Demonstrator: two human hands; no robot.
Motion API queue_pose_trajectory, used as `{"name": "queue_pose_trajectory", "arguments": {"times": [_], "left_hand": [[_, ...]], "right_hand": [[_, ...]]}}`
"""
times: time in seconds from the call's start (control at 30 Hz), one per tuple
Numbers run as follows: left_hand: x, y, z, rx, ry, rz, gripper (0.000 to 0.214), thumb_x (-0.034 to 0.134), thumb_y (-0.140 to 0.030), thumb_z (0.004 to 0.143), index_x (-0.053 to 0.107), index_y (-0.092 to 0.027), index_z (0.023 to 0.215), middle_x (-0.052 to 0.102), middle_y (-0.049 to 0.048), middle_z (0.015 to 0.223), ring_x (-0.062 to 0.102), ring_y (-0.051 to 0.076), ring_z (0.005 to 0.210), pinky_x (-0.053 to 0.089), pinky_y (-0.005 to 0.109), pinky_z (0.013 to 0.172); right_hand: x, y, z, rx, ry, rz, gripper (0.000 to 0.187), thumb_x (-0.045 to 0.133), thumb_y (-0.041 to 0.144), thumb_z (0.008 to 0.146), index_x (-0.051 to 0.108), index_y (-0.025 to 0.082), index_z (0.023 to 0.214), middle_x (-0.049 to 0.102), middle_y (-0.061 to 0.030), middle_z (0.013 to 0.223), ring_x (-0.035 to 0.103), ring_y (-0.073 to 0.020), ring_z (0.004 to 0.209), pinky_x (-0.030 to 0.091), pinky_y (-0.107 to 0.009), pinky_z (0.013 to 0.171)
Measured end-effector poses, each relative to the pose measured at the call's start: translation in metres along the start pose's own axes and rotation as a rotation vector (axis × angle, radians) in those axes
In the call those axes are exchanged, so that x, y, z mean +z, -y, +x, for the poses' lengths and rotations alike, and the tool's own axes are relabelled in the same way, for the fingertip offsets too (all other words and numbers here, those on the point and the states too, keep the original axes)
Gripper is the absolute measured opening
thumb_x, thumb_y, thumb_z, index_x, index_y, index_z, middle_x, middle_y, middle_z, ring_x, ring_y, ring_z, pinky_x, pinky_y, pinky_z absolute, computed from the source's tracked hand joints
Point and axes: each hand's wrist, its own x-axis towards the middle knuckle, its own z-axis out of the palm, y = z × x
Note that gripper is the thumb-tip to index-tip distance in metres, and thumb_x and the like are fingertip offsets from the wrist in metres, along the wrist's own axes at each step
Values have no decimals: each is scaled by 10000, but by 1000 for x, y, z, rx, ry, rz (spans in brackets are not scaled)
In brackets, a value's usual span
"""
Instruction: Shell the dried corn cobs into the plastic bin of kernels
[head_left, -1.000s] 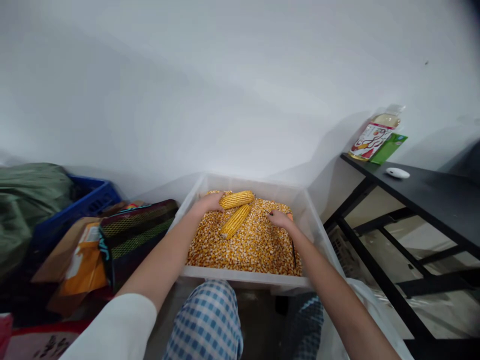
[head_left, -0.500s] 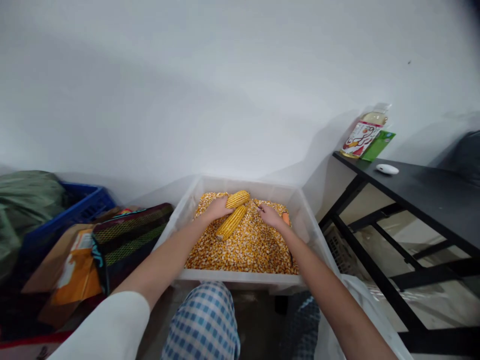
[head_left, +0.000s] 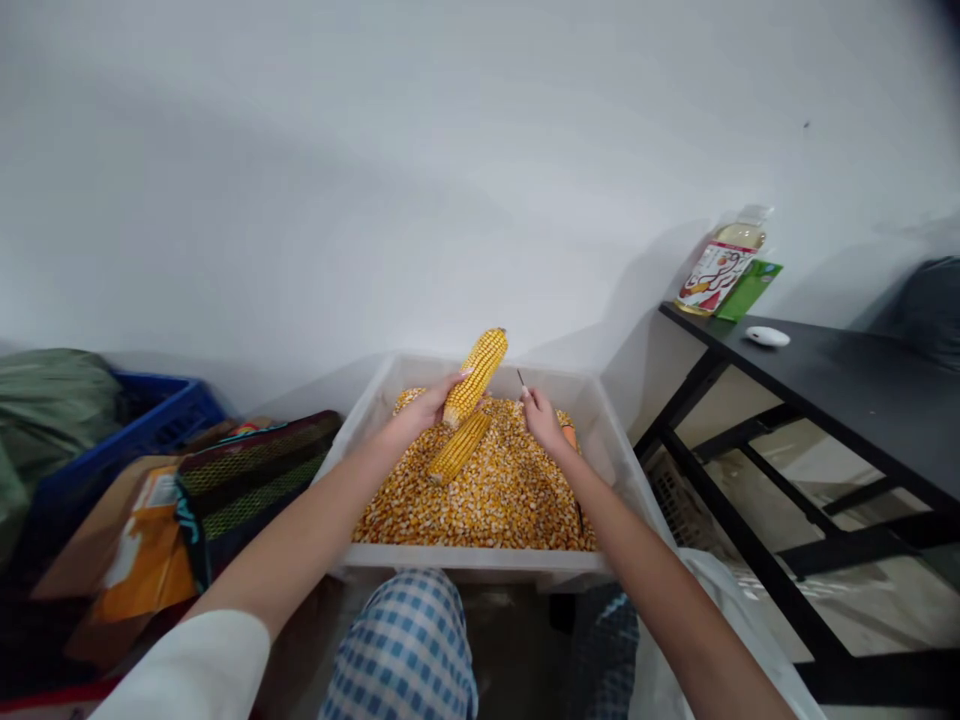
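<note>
My left hand point(head_left: 424, 408) is closed around the lower end of a yellow corn cob point(head_left: 477, 373), which is lifted and tilted up to the right above the kernels. My right hand point(head_left: 541, 418) is closed on a thin tool with an orange handle point(head_left: 570, 437) and a dark metal tip point(head_left: 520, 378) pointing up toward the cob. A second corn cob point(head_left: 457, 449) lies on the loose kernels point(head_left: 487, 500) that fill a clear plastic bin point(head_left: 480, 563) in front of my knees.
A black table point(head_left: 840, 385) stands at the right with a bottle point(head_left: 716, 266), a green packet point(head_left: 748, 290) and a small white object point(head_left: 767, 336). At the left are a mesh bag point(head_left: 247, 480), cardboard boxes point(head_left: 127, 545) and a blue crate point(head_left: 150, 420). A white wall is behind.
My left hand has lifted one cob off the kernels and tilted it upward. My right hand has raised the tool, its tip now pointing up beside the cob.
</note>
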Motion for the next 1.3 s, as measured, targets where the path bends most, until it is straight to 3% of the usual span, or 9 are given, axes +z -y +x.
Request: {"name": "queue_pose_trajectory", "arguments": {"times": [0.1,0.17,0.27,0.43,0.7,1.0,1.3], "left_hand": [[11,-8,-8,87,20,-117,490,462,-497,779,605,-81,993,680,121,750,647,208,709,530,311,633],[13,-9,-10,132,-42,-151,524,445,-541,781,609,-79,965,670,121,711,646,213,692,532,319,619],[9,-3,-9,122,-132,-166,591,439,-630,745,619,-99,931,655,112,659,641,218,653,530,328,578],[-5,10,4,84,-207,-192,599,463,-665,704,609,-132,936,644,83,625,633,202,613,518,313,546],[-10,15,12,179,-293,-183,531,566,-579,670,565,-119,935,612,38,582,589,157,494,487,284,503],[-11,18,14,298,-388,-134,467,567,-550,683,535,-145,914,577,9,570,551,140,459,464,282,498],[-7,18,12,372,-452,-86,460,579,-530,681,542,-154,943,552,-13,576,553,136,511,468,267,530]], "right_hand": [[-1,9,-2,-60,31,50,395,295,448,890,559,153,889,613,-21,782,550,-136,747,410,-207,673],[-1,17,-5,-51,86,-6,372,319,421,892,565,145,933,631,-38,858,557,-138,790,408,-209,707],[-1,27,-10,-34,185,-164,343,350,384,896,574,134,965,644,-60,897,565,-151,808,400,-218,710],[-4,37,-19,-187,360,-436,310,368,331,903,616,148,873,659,-70,853,572,-160,763,374,-223,681],[-6,52,-31,-325,560,-552,328,379,354,906,636,155,951,670,-71,898,586,-154,793,366,-216,688],[3,69,-43,-334,503,-771,378,309,384,919,626,180,944,669,-93,889,608,-179,786,372,-233,666],[3,71,-46,-331,493,-815,409,269,378,927,625,179,956,669,-111,890,612,-194,800,389,-253,714]]}}
